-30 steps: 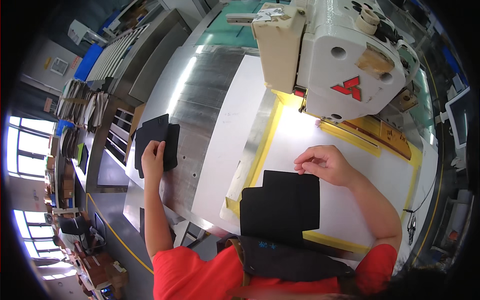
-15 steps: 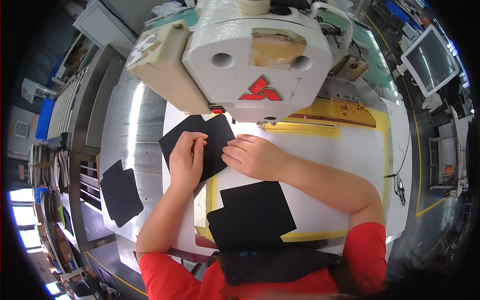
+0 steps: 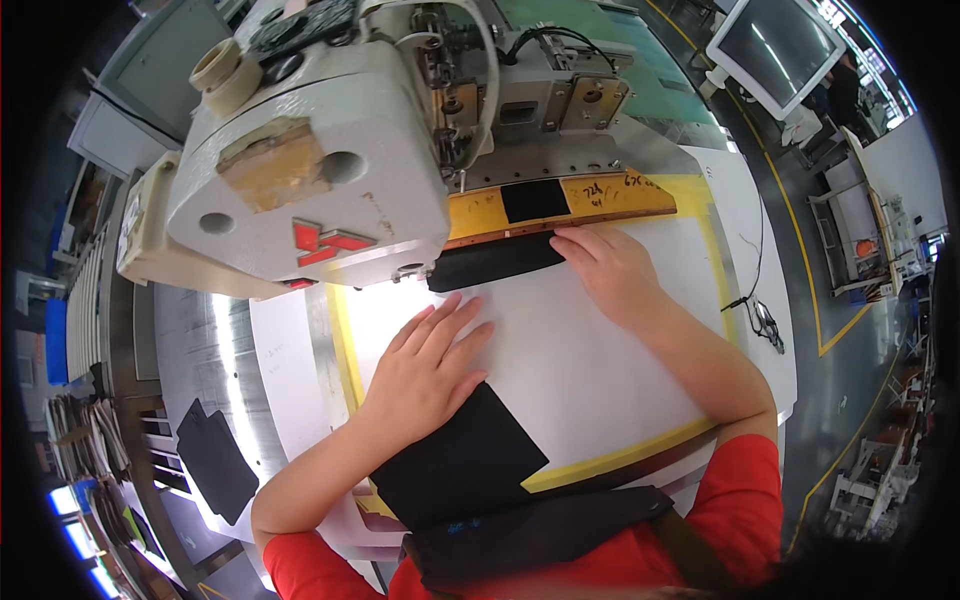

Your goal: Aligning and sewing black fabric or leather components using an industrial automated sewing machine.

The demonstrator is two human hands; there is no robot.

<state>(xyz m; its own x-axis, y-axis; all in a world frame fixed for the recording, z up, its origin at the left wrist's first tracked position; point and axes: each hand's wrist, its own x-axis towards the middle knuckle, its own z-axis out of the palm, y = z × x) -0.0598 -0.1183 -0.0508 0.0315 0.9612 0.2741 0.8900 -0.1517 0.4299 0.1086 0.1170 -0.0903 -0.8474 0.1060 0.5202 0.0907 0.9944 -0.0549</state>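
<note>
A black fabric piece (image 3: pixel 495 263) lies along the front edge of the yellow strip (image 3: pixel 610 197) at the sewing machine, with a black square part showing on the strip. The fingers of my right hand (image 3: pixel 618 275) are together and pinch the right end of this piece; the thumb is hidden. My left hand (image 3: pixel 425 365) rests on the white work surface (image 3: pixel 570 340) in front of the machine head, fingers stretched out and holding nothing. Just below its wrist, another stack or piece of black fabric (image 3: pixel 470 455) lies at the near edge.
The white sewing machine head (image 3: pixel 310 190) overhangs the far left of the work surface. More black fabric pieces (image 3: pixel 215 462) lie on the metal table at left. A thin cable (image 3: pixel 766 325) lies at the right edge. A monitor (image 3: pixel 778 50) stands at far right.
The black fabric piece has moved from the left of the surface to the yellow strip. My left hand has let go and opened; my right hand has moved to the strip. The view has shifted right.
</note>
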